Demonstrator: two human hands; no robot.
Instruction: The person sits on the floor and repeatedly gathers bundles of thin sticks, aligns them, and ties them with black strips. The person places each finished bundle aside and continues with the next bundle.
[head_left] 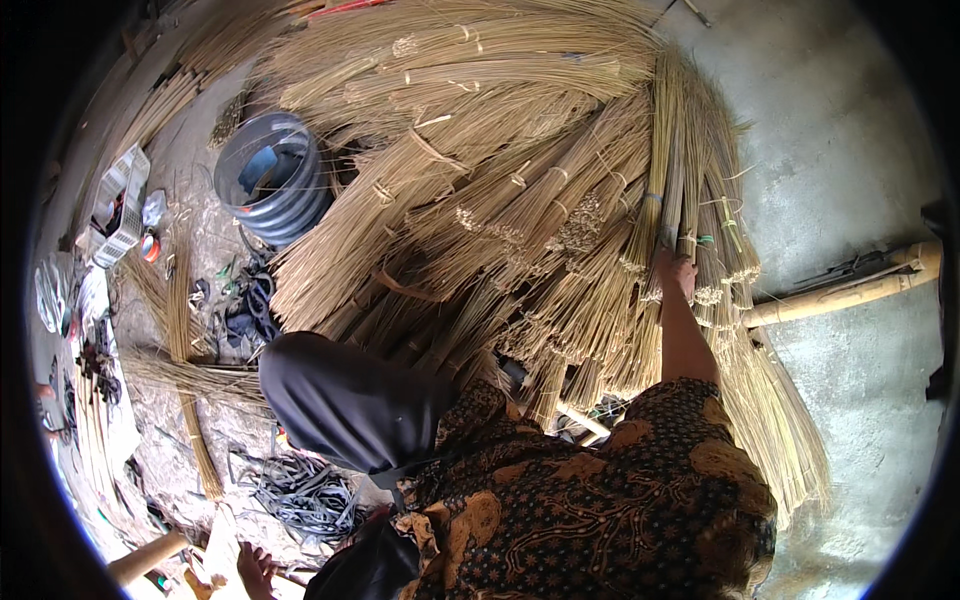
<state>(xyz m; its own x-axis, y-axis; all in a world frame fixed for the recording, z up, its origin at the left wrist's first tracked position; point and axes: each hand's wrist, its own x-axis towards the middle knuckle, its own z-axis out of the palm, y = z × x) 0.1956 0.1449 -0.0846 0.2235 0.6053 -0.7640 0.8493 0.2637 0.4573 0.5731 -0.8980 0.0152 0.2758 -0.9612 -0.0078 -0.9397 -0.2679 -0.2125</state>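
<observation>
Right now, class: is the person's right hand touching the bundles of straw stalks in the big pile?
Touching. The head view shows the right hand reaching up and resting against the tied straw bundles, fingers lying among the stalks.

Concrete floor, grey, bare at 2 to 4 o'clock; big heap of tied straw bundles on it from 12 to centre; grey ribbed tub at 10; bamboo pole at 3; dark cords at 7; white crate at 9, loose stalks at 8
</observation>
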